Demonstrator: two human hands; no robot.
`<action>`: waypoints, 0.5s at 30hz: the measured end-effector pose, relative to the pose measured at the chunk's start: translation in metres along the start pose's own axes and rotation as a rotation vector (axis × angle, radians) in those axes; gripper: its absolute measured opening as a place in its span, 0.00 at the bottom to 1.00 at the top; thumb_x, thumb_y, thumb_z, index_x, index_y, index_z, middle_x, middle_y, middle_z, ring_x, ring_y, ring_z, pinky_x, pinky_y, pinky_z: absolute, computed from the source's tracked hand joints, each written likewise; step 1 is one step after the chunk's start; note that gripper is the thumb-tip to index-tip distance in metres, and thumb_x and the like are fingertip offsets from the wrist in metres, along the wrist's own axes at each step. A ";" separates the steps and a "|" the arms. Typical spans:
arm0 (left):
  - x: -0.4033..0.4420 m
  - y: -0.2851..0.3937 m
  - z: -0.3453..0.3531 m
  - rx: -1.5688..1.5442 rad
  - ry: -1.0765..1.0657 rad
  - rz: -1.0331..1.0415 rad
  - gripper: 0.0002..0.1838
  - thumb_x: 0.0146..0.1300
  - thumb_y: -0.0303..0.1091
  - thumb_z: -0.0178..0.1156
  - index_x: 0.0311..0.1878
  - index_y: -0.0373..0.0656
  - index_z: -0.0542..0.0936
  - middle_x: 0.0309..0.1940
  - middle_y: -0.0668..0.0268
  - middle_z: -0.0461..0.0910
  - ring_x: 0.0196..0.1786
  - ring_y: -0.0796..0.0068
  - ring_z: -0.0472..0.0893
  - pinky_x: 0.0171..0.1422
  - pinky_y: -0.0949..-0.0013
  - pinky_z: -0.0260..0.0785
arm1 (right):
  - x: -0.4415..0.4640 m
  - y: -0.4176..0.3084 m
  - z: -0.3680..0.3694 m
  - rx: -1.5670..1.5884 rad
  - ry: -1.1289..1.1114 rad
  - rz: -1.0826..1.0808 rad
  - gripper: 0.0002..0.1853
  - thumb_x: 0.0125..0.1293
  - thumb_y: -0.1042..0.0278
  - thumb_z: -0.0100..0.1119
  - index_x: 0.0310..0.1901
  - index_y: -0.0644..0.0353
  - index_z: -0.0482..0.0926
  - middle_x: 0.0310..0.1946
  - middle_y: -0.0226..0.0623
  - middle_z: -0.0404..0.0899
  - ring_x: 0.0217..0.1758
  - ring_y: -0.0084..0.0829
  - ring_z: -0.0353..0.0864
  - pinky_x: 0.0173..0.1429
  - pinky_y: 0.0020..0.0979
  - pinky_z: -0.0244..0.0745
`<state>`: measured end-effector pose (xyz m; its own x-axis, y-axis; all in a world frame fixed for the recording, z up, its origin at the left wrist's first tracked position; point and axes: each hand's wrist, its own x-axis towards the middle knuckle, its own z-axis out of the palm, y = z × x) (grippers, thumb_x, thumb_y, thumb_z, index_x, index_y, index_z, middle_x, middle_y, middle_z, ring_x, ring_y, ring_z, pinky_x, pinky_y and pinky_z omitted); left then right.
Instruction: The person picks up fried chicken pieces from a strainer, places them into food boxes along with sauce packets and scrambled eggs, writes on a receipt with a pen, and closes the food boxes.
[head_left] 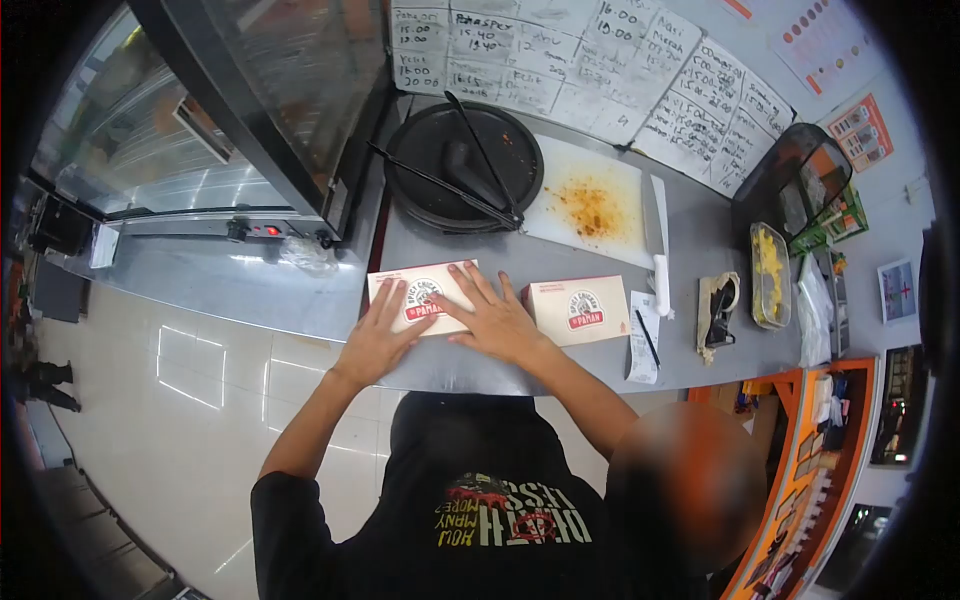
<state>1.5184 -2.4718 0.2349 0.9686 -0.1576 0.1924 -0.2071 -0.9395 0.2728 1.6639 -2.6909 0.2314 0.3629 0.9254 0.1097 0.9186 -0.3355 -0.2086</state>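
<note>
A cream and red takeaway box (391, 280) lies closed near the counter's front edge, under both of my hands. My left hand (377, 335) presses on its front left part with fingers spread flat. Across its right side rests my right hand (498, 325), fingers also spread, palm toward the box's right edge. A second closed takeaway box (576, 310) of the same print stands just right of my right hand, apart from it. Part of the first box's printed logo is covered by my fingers.
Behind the boxes sit a black pan (425, 150) with tongs (480, 208), a stained white cutting board (585, 205) and a knife (656, 240). A receipt with a pen (647, 338), a tape dispenser (719, 308) and a yellow-filled container (768, 275) lie right. A glass warmer (290, 110) stands left.
</note>
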 end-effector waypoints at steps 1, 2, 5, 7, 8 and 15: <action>0.000 0.002 0.004 0.023 0.008 0.000 0.30 0.61 0.37 0.70 0.67 0.69 0.79 0.78 0.46 0.57 0.80 0.37 0.55 0.75 0.46 0.66 | -0.003 -0.003 0.002 -0.007 0.015 0.019 0.40 0.64 0.39 0.64 0.77 0.29 0.62 0.82 0.42 0.49 0.86 0.48 0.43 0.73 0.74 0.56; -0.001 0.002 0.007 0.048 0.016 -0.002 0.29 0.61 0.38 0.70 0.67 0.69 0.79 0.78 0.47 0.57 0.80 0.36 0.55 0.75 0.45 0.66 | -0.004 -0.004 0.002 -0.005 0.022 0.025 0.40 0.64 0.39 0.63 0.77 0.30 0.62 0.82 0.41 0.49 0.86 0.47 0.43 0.73 0.75 0.55; -0.004 0.010 0.016 0.089 0.052 -0.037 0.29 0.61 0.39 0.70 0.67 0.67 0.79 0.77 0.51 0.61 0.80 0.34 0.54 0.73 0.40 0.66 | -0.005 -0.005 0.002 0.011 0.043 0.040 0.39 0.65 0.39 0.62 0.77 0.31 0.63 0.83 0.40 0.49 0.86 0.46 0.42 0.73 0.76 0.54; -0.005 0.016 0.025 0.103 0.119 -0.057 0.29 0.61 0.38 0.70 0.68 0.65 0.79 0.76 0.53 0.63 0.80 0.34 0.55 0.73 0.39 0.65 | -0.007 -0.003 0.005 0.023 0.047 0.046 0.38 0.67 0.40 0.61 0.77 0.31 0.62 0.83 0.40 0.48 0.86 0.47 0.41 0.74 0.75 0.53; -0.006 0.014 0.031 0.090 0.157 -0.056 0.29 0.61 0.37 0.70 0.68 0.61 0.80 0.77 0.54 0.65 0.81 0.34 0.54 0.76 0.39 0.62 | -0.008 -0.003 0.006 0.066 0.102 0.041 0.33 0.68 0.43 0.61 0.74 0.36 0.68 0.82 0.40 0.52 0.86 0.46 0.46 0.73 0.75 0.54; -0.004 0.029 0.044 0.078 0.210 -0.093 0.23 0.68 0.30 0.63 0.66 0.56 0.81 0.77 0.53 0.65 0.81 0.35 0.55 0.80 0.41 0.54 | -0.106 0.056 -0.050 0.308 0.695 0.168 0.18 0.73 0.59 0.59 0.59 0.60 0.80 0.61 0.44 0.78 0.67 0.48 0.74 0.69 0.54 0.67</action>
<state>1.5145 -2.5118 0.2001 0.9315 -0.0098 0.3636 -0.0988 -0.9689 0.2269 1.6848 -2.8167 0.2568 0.6017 0.5094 0.6152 0.7945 -0.3031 -0.5262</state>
